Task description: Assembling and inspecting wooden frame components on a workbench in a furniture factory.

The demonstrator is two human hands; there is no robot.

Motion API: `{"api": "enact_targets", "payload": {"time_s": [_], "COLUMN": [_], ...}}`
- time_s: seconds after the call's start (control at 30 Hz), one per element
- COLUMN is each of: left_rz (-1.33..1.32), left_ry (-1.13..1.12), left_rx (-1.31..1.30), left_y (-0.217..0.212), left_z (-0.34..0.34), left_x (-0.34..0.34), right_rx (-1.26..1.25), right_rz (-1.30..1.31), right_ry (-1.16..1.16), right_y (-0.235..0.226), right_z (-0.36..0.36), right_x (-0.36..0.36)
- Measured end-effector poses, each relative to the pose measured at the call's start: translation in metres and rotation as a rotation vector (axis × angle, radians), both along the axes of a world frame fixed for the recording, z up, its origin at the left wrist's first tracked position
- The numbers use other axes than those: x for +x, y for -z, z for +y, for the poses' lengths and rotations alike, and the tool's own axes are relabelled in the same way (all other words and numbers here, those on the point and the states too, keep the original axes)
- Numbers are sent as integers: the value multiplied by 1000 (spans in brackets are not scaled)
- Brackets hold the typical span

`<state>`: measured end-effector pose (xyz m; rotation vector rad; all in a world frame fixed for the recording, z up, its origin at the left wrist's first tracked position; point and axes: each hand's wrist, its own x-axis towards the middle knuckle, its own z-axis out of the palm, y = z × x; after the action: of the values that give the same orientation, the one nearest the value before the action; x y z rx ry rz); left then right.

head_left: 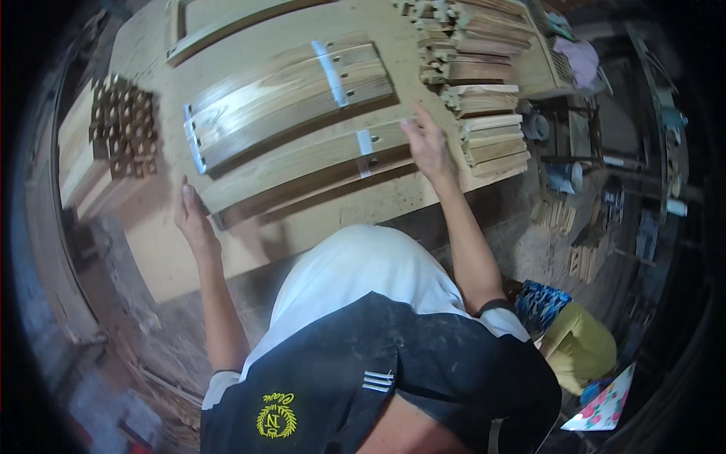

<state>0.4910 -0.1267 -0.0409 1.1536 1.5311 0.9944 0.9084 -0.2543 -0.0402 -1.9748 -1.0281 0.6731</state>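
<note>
A pale wooden board (295, 175) with a short strip of white tape lies crosswise on the worktable, between my two hands. My left hand (198, 221) is beside its left end, fingers stretched out and slightly blurred; whether the palm touches the wood I cannot tell. At the other end my right hand (429, 145) has its thumb and forefinger extended and apart, close to the board's tip. Just beyond lies a wider stack of planks (287, 94), bound with white tape near both ends and showing dark holes along its right end.
Notched wooden pieces (122, 129) are piled at the left edge of the worktable (174, 265). More cut lengths (491, 140) are stacked along the right. A wooden frame (227, 29) lies at the far side. Off to the right, a person in yellow trousers (582, 344) sits low.
</note>
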Motion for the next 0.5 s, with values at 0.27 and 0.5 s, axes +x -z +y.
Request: {"api": "enact_targets", "payload": {"time_s": [0.27, 0.5], "left_rz": [808, 956], "left_ry": [434, 1088], "left_rx": [145, 383], "left_y": [17, -21], "left_z": [-5, -25], "left_x": [8, 89], "right_rx": [-100, 266], "right_rz": [124, 535], "right_ry": [274, 1035], "right_y": [53, 46], "right_z": [-4, 17], "right_x": [28, 97]}}
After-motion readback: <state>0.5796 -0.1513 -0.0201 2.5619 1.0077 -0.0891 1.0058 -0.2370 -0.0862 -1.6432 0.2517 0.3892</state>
